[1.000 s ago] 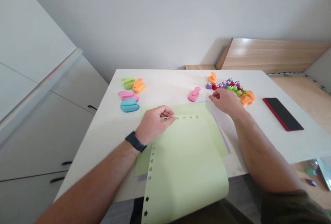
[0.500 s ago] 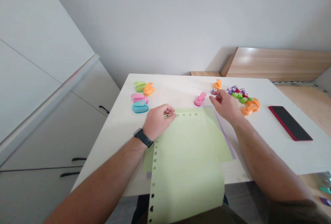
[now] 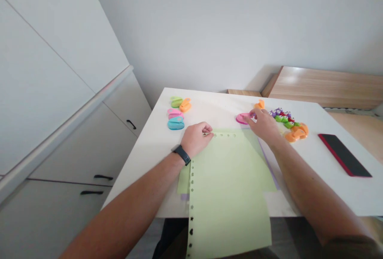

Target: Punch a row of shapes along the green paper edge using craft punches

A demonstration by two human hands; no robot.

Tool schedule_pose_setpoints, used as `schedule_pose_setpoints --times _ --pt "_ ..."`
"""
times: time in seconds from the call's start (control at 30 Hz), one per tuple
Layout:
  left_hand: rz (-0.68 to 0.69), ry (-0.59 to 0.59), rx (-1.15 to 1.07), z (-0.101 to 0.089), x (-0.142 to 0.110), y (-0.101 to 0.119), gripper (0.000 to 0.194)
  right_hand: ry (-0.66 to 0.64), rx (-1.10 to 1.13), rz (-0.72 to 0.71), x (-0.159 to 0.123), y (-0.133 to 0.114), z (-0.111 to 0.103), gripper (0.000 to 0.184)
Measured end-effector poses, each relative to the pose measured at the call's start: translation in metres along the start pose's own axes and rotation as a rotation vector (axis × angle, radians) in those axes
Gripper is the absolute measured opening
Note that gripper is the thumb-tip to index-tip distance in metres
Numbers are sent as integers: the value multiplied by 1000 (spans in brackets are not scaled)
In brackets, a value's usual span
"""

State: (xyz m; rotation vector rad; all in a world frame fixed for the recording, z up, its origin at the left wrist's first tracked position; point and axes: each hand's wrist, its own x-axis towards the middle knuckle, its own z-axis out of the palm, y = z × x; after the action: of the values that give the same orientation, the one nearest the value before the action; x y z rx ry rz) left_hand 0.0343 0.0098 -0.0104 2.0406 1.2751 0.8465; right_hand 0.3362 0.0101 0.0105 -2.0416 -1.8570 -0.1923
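My left hand [image 3: 197,138] pinches the top edge of a light green sheet of paper [image 3: 229,187], near its left corner. Small shapes, such as stars and hearts, are punched along the sheet's left and top edges. Its lower end hangs over the front of the table. Beyond the sheet's top right, my right hand [image 3: 262,123] has its fingers closed around the near end of a pink paper punch [image 3: 243,118], partly hiding it. Under the held sheet lie another green sheet [image 3: 267,177] and a purple sheet [image 3: 184,196].
Several paper punches, including a blue one [image 3: 176,123], stand at the table's left. On the right are orange punches [image 3: 297,133], a cluster of colourful eyed pieces [image 3: 283,117] and a black, red-edged flat object [image 3: 344,155]. Cabinets [image 3: 74,131] line the left side.
My right hand has reached the pink punch and taken hold of it; the punch now lies turned sideways. My left hand keeps its pinch on the sheet. The whole view has shifted slightly.
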Motion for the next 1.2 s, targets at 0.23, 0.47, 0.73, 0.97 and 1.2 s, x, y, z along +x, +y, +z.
schedule_pose_setpoints --times 0.23,0.47,0.73,0.97,1.2 --pt "14 8 -2 -1 -1 3 10 -47 -167 270 12 2 -5 53" --pt "20 -4 20 -1 -2 3 8 53 -2 -119 14 -66 -18 44" --pt "1 -14 150 1 1 2 10 -255 257 -498 31 -195 -26 34" --pt "27 -3 173 5 2 1 12 -400 105 -653 45 -247 -5 36" --pt "38 -7 145 11 5 -6 23 -427 60 -654 38 -267 3 20"
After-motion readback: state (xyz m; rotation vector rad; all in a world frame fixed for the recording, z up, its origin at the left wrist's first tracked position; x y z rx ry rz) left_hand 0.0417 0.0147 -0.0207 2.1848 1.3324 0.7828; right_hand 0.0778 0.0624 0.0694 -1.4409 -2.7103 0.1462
